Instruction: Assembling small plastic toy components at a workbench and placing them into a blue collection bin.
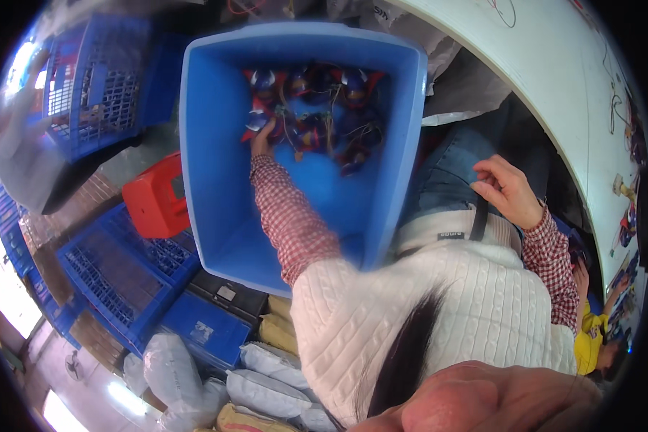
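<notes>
A deep blue bin (223, 216) stands before me, with several dark blue and red rounded toy parts (356, 88) with thin loose wires lying across its far half. My left arm reaches down into it. At the left of the group, my left hand (263, 138) is closed on one blue-and-red toy part (255, 121); some of its fingers are hidden. Outside the bin, to the right, my right hand (510, 190) hovers over my lap. Its fingers are loosely bent, the thumb is apart from them, and nothing shows in them.
A white table (554, 79) curves along the right, with more small parts and wires on it. Blue crates (115, 281) and a red stool (155, 198) stand left of the bin. Packed bags (266, 389) lie at the lower left. A person in yellow (590, 338) is at the far right.
</notes>
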Demonstrator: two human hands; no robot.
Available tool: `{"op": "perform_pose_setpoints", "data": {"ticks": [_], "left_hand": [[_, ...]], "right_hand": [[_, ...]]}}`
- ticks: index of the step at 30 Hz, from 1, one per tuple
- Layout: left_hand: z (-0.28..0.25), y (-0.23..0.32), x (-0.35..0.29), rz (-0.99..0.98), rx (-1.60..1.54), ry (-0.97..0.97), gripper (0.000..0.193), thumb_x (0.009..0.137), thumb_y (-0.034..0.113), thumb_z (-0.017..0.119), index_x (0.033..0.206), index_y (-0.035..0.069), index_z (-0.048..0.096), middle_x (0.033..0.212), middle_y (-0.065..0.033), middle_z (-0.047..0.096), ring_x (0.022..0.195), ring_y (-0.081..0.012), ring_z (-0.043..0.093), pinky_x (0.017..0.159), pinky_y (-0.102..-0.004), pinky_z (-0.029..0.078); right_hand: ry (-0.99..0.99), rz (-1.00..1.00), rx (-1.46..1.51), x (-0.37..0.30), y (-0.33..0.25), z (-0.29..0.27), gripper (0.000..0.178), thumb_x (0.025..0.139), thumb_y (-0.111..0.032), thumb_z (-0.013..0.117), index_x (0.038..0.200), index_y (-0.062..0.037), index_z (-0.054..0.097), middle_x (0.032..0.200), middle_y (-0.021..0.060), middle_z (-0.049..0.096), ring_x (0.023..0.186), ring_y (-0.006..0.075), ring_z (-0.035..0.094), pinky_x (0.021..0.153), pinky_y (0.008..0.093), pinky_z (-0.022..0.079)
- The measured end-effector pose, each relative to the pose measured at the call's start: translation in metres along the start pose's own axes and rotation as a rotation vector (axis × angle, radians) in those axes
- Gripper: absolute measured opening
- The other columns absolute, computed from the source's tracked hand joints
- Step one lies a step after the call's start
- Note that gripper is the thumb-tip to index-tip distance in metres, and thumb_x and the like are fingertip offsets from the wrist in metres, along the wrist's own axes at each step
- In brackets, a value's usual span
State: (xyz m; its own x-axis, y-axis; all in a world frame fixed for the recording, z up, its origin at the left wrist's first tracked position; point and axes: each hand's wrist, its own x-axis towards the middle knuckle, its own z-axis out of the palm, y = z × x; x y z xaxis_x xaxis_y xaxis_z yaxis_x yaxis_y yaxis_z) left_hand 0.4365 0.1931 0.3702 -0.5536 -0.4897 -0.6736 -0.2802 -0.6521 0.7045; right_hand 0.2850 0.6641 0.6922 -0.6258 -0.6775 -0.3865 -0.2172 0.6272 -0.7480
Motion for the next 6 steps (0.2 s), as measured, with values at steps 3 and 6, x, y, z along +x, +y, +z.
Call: {"op": "perform_pose_setpoints", "data": {"ticks": [3,6], "left_hand": [[-0.005,-0.012,0.005,0.133,0.33,0.132,0.053,0.074,0.023,0.075,0.117,-0.002,0.056,0.11,-0.0146,0.063,0.097,-0.0243,0.062,0.086,-0.0312,0.048],[-0.01,-0.016,0.017,0.269,0.673,0.26,0.061,0.074,0.024,0.075,0.123,-0.003,0.05,0.11,-0.0177,0.062,0.097,-0.0275,0.062,0.088,-0.0336,0.048]], "right_hand": [[0.008,-0.025,-0.028,0.006,0.017,0.003,0.022,0.081,-0.003,0.064,0.102,0.0007,0.058,0.087,0.0056,0.053,0.069,0.0133,0.05,0.061,0.0213,0.04],[0.016,-0.05,-0.043,0.022,0.037,0.005,0.023,0.081,-0.004,0.065,0.102,0.0003,0.059,0.087,0.0058,0.053,0.069,0.014,0.05,0.061,0.0216,0.041]]}}
